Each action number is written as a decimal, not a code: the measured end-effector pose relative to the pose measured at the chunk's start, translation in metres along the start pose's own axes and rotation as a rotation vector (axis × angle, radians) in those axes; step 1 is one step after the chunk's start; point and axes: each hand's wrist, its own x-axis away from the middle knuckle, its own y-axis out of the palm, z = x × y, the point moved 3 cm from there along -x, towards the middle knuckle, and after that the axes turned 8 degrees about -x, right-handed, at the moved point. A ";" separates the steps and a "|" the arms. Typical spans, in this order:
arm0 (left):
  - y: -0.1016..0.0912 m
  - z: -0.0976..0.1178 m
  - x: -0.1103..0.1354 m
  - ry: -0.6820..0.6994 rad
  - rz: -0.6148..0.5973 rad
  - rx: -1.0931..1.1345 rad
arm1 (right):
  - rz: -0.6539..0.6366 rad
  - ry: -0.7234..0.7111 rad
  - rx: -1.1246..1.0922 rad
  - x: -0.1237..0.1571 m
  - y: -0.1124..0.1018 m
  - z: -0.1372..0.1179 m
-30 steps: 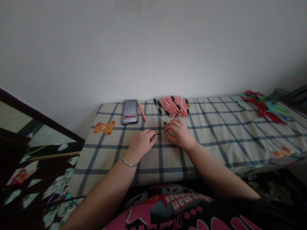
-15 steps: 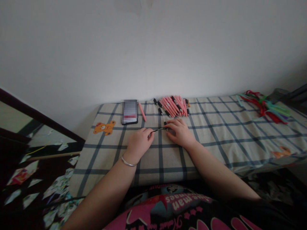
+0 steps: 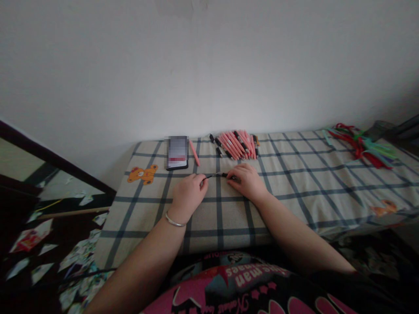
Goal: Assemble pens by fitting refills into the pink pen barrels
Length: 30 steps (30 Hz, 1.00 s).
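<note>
My left hand [image 3: 188, 192] and my right hand [image 3: 248, 180] rest on a checked sheet [image 3: 294, 183], both pinched on the ends of one thin black pen refill [image 3: 214, 176] stretched between them. The left fingers hold its thin tip end. At the right fingers a small black piece [image 3: 225, 175] sits on the refill. Just beyond the hands lies a pile of pink pens with black ends [image 3: 236, 144]. A single pink pen barrel [image 3: 194, 153] lies apart from the pile, to its left.
A phone [image 3: 177, 152] lies next to the single pink barrel near the wall. Red and green strips [image 3: 360, 144] are heaped at the far right. An orange bear print [image 3: 142, 174] marks the sheet. Paper scraps litter the floor [image 3: 42, 253] on the left.
The small black piece that lay loose on the sheet above my right hand now sits on the refill at my right fingers. Both hands have shifted slightly toward the wall.
</note>
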 end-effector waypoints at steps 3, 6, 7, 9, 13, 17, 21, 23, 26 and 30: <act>0.001 0.000 0.000 0.002 0.004 -0.002 | -0.015 -0.011 -0.021 0.000 0.001 0.001; 0.001 -0.001 0.000 0.001 0.018 -0.003 | 0.014 0.023 -0.027 0.000 0.001 0.003; 0.001 -0.001 0.000 0.000 0.022 -0.004 | 0.031 0.038 -0.031 0.001 0.001 0.003; 0.002 -0.001 0.000 0.004 0.023 -0.004 | 0.061 0.057 -0.048 0.001 0.000 0.004; 0.002 -0.001 0.000 0.013 0.009 0.009 | 0.091 0.064 -0.073 0.000 -0.003 0.001; 0.001 -0.001 0.000 0.016 0.007 0.009 | 0.097 0.066 -0.079 -0.001 -0.005 -0.002; 0.001 -0.001 0.000 0.017 0.011 0.000 | 0.097 0.059 -0.084 0.000 -0.005 -0.001; 0.002 -0.001 0.000 0.028 0.013 -0.002 | 0.093 0.060 -0.086 0.000 -0.004 0.000; 0.004 -0.001 0.000 0.044 0.020 0.006 | 0.081 0.047 -0.090 -0.001 -0.004 0.000; 0.005 0.000 0.000 0.066 0.037 0.022 | 0.078 -0.009 -0.101 -0.002 -0.004 -0.002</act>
